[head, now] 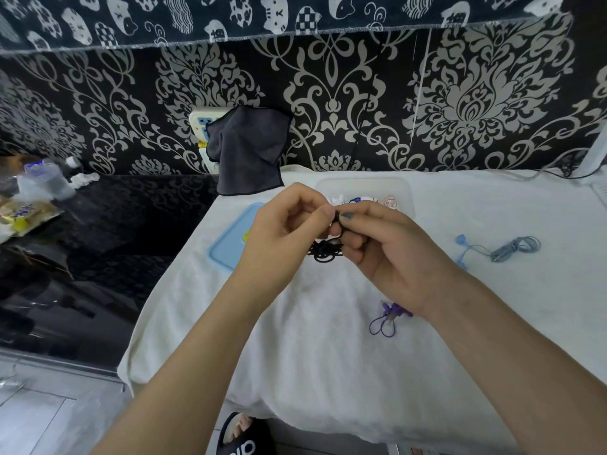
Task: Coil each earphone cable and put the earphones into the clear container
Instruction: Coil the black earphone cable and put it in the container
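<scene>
Left hand point(289, 221) and right hand point(377, 244) both pinched the black earphone cable point(325, 249), its coil hanging below the fingertips; a loosened pinch would likely unravel it.

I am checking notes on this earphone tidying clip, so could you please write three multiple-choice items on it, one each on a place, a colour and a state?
1. Where does the blue lid lie?
A. To the left of the hands, on the white towel
B. Inside the clear container
C. On the floor

2. What colour are the earphones held in both hands?
A. Purple
B. Black
C. Light blue

3. What state are the light blue earphones in?
A. Held in a hand
B. Lying untouched on the towel
C. Packed in the container

Answers: 1 A, since the lid rests on the towel beside the left hand. 2 B, since the black earphones hang between the left hand and the right hand. 3 B, since they lie apart on the towel, right of both hands.
</scene>
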